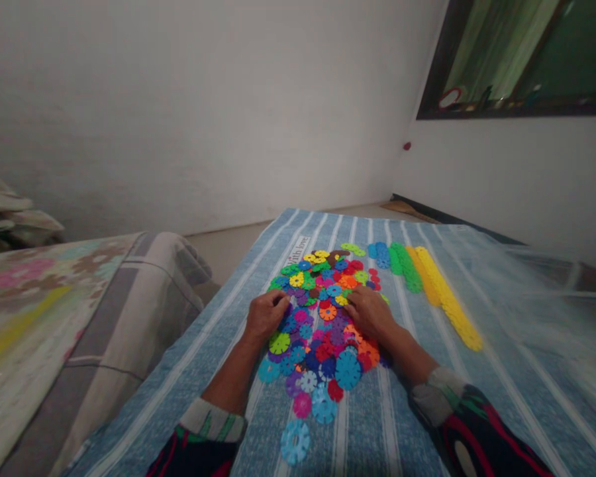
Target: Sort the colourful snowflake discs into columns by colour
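Note:
A heap of flat notched plastic discs (322, 331) in many colours lies on a blue striped cloth (203, 371). At the heap's left edge is my left hand (268, 315), its fingers curled together and their tips partly hidden. On the right side of the heap rests my right hand (370, 311), fingers bent down among the discs beside a yellow disc (342, 301). Whether either hand pinches a disc is too small to make out. A light blue disc (295, 442) lies apart, nearest to me.
Right of the heap, discs lie in overlapping single-colour rows: blue (382, 255), green (406, 268), orange (424, 277) and yellow (449, 298). Clear plastic sheeting (541, 305) spreads at the right. A draped surface (129, 291) stands left, and a white wall (228, 119) rises behind.

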Demonstrator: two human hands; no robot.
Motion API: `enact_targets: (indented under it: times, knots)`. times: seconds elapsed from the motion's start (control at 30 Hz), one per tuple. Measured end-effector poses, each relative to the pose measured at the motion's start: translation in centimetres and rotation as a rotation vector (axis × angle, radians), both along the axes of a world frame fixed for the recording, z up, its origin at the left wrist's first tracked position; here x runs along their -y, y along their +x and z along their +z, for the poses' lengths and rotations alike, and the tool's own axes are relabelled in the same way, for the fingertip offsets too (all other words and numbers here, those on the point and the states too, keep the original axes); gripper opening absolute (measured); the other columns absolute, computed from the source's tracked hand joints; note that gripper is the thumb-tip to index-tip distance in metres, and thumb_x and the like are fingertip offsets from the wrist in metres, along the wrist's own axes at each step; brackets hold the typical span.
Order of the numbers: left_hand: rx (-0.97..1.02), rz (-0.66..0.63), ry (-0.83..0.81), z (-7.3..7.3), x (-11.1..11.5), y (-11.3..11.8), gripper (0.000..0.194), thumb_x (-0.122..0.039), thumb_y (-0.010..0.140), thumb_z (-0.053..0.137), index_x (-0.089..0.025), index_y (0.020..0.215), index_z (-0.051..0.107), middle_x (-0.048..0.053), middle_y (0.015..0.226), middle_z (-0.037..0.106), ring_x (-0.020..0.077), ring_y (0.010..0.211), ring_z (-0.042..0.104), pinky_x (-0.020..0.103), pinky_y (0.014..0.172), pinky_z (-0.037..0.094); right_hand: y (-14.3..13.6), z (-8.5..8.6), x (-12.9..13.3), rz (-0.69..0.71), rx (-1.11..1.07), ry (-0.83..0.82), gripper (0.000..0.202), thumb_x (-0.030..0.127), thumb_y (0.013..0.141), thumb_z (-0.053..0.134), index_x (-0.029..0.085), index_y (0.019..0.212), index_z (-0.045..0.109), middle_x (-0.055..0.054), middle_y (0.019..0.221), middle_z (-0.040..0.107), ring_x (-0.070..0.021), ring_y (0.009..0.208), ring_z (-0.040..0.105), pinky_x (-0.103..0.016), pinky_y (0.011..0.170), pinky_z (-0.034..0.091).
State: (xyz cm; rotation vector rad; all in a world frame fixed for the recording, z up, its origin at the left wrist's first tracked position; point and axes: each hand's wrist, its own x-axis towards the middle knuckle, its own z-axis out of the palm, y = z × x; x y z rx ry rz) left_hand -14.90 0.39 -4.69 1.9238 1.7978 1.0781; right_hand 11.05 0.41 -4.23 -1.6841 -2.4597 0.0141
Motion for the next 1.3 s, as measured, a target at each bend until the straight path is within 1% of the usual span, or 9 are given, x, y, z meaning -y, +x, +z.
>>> enact_targets:
  times: [0.13, 0.23, 0.4, 0.53, 0.67, 0.87, 0.97, 1.1, 1.3]
  knots:
    - [0.012, -0.005, 0.002, 0.0, 0.0, 0.1, 0.028, -0.042, 0.074, 0.049, -0.020, 0.068, 0.066, -0.001, 0.062, 0.064, 0.0156, 0.062, 0.057, 0.026, 0.061, 0.043, 0.0, 0.1, 0.2, 0.021, -0.019, 0.039, 0.024, 0.032, 0.095, 0.047, 0.018, 0.088, 0.065, -0.008, 0.098, 0.063, -0.0197, 0.094, 0.055, -0.028, 0.080, 0.036]
    - [0.021, -0.008, -0.005, 0.0, 0.2, 0.1, 0.028, -0.041, 0.074, 0.049, -0.019, 0.068, 0.065, -0.001, 0.061, 0.064, 0.0158, 0.063, 0.058, 0.026, 0.060, 0.043, -0.8, 0.3, -0.2, 0.072, -0.052, 0.080, 0.021, 0.034, 0.094, 0.050, 0.019, 0.096, 0.065, -0.008, 0.100, 0.062, -0.0203, 0.096, 0.054, -0.029, 0.081, 0.037]
    - [0.014, -0.022, -0.015, -0.2, 0.1, 0.0, 0.029, -0.041, 0.076, 0.047, -0.018, 0.069, 0.065, 0.000, 0.064, 0.064, 0.0154, 0.063, 0.058, 0.026, 0.062, 0.042, -2.9, 1.0, -2.2, 0.176, -0.043, 0.098, 0.024, 0.034, 0.091, 0.055, 0.021, 0.109, 0.064, -0.009, 0.105, 0.059, -0.0219, 0.099, 0.052, -0.031, 0.083, 0.038]
    - [-0.004, -0.029, -0.021, -0.3, 0.1, 0.0, 0.029, -0.039, 0.077, 0.047, -0.018, 0.069, 0.065, 0.000, 0.065, 0.064, 0.0153, 0.063, 0.058, 0.026, 0.063, 0.042, -4.3, 1.3, -4.1, 0.235, -0.024, 0.097, 0.026, 0.035, 0.093, 0.050, 0.022, 0.110, 0.065, -0.009, 0.106, 0.057, -0.0223, 0.101, 0.050, -0.033, 0.083, 0.038]
    - [-0.028, -0.044, -0.014, -0.3, 0.3, 0.0, 0.028, -0.038, 0.078, 0.047, -0.018, 0.068, 0.064, 0.000, 0.065, 0.063, 0.0148, 0.064, 0.058, 0.026, 0.064, 0.042, -4.7, 0.9, -5.1, 0.192, 0.017, 0.080, 0.033, 0.042, 0.095, 0.045, 0.020, 0.107, 0.067, -0.012, 0.110, 0.056, -0.0256, 0.105, 0.048, -0.037, 0.086, 0.038]
    - [-0.020, -0.043, -0.024, -0.4, 0.4, 0.1, 0.026, -0.036, 0.078, 0.048, -0.019, 0.069, 0.065, -0.001, 0.064, 0.064, 0.0144, 0.064, 0.058, 0.025, 0.063, 0.041, -3.6, 0.0, -4.5, 0.086, 0.045, 0.080, 0.042, 0.046, 0.095, 0.043, 0.015, 0.094, 0.072, -0.015, 0.108, 0.058, -0.0283, 0.105, 0.049, -0.039, 0.086, 0.039]
    - [-0.028, -0.046, -0.021, -0.2, 0.5, 0.1, 0.027, -0.037, 0.078, 0.048, -0.019, 0.067, 0.065, 0.000, 0.064, 0.064, 0.0145, 0.063, 0.057, 0.026, 0.063, 0.040, -3.5, 0.2, -4.1, 0.064, 0.034, 0.092, 0.039, 0.043, 0.095, 0.045, 0.015, 0.094, 0.071, -0.015, 0.106, 0.059, -0.0278, 0.104, 0.050, -0.038, 0.084, 0.039]
    - [-0.041, -0.052, -0.015, 0.0, 0.5, 0.1, 0.027, -0.037, 0.078, 0.047, -0.019, 0.066, 0.064, 0.000, 0.064, 0.063, 0.0146, 0.063, 0.057, 0.026, 0.064, 0.040, -4.2, 1.1, -3.9, 0.130, -0.008, 0.107, 0.034, 0.043, 0.095, 0.046, 0.019, 0.107, 0.067, -0.011, 0.109, 0.058, -0.0254, 0.103, 0.050, -0.036, 0.082, 0.040]
    - [-0.034, -0.053, -0.021, -0.2, 0.4, 0.1, 0.028, -0.037, 0.078, 0.046, -0.019, 0.067, 0.064, -0.001, 0.064, 0.063, 0.0145, 0.063, 0.057, 0.026, 0.063, 0.040, -4.7, 1.0, -3.7, 0.051, 0.026, 0.054, 0.040, 0.042, 0.095, 0.045, 0.012, 0.097, 0.071, -0.017, 0.110, 0.060, -0.0284, 0.105, 0.051, -0.038, 0.084, 0.040]
